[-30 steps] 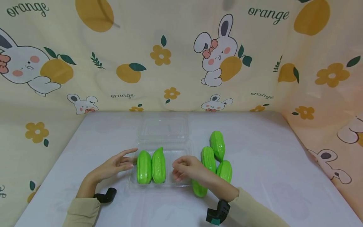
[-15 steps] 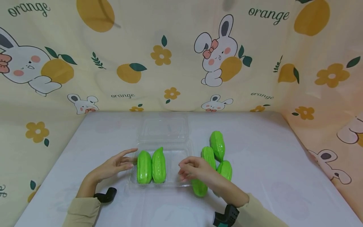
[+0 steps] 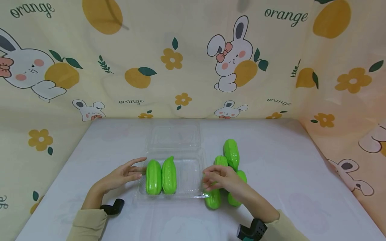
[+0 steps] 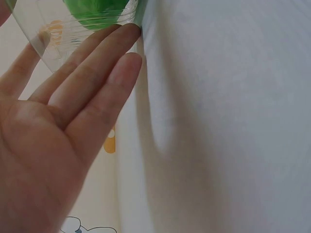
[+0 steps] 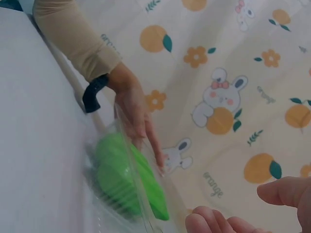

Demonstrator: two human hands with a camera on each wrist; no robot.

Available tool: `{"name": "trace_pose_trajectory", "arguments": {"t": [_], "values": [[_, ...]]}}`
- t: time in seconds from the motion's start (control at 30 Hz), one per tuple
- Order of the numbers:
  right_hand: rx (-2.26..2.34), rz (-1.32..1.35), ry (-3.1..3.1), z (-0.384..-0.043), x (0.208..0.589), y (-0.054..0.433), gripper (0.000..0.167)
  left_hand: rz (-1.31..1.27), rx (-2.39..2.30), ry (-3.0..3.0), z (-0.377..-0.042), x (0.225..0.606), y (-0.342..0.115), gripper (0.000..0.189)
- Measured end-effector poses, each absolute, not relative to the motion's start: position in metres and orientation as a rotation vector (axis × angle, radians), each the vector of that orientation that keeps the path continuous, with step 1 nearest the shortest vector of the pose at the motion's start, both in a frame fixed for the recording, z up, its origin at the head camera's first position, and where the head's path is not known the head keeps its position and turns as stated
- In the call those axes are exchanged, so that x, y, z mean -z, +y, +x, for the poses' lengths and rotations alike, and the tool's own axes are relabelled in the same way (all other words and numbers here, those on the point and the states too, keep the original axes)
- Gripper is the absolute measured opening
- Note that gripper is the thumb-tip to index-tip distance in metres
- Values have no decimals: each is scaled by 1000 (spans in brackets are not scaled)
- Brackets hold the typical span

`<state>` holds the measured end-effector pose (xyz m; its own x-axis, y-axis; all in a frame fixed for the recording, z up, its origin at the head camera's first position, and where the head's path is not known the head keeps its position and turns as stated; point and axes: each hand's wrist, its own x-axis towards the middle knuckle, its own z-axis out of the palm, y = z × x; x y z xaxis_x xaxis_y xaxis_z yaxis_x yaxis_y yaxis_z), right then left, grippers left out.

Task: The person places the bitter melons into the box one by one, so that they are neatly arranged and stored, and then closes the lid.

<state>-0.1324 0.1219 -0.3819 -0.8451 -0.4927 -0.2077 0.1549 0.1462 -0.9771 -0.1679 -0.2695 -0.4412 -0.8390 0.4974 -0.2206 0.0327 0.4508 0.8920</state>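
Observation:
A clear plastic clamshell box (image 3: 189, 175) lies with its lid (image 3: 175, 135) folded back. Two glossy green, ridged toy gourds, a blunt one (image 3: 153, 177) and one with a pointed tip (image 3: 169, 175), lie side by side in its left half. Against the box's left wall rests my left hand (image 3: 120, 175), its fingers extended; the left wrist view shows the fingertips (image 4: 130, 31) right at the ribbed plastic. My right hand (image 3: 223, 179) hovers at the box's right rim, fingers loosely bent and holding nothing. It partly hides the gourds beneath it.
Right of the box, several more green gourds lie grouped on the white table (image 3: 280, 174), among them a far one (image 3: 231, 152) and a near one (image 3: 213, 199). A patterned cloth (image 3: 193, 77) rises behind the table and along its sides.
My right hand has moved right, from over the box's right half to its right rim and the loose gourds. The left hand and the two boxed gourds have stayed put.

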Motion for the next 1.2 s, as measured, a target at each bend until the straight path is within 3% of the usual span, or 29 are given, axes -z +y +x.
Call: {"name": "trace_pose_trajectory", "arguments": {"t": [1.2], "values": [[1663,-177,2192,-148,390,193,48,439,-1352,2257,-168,441,-270,65]]}}
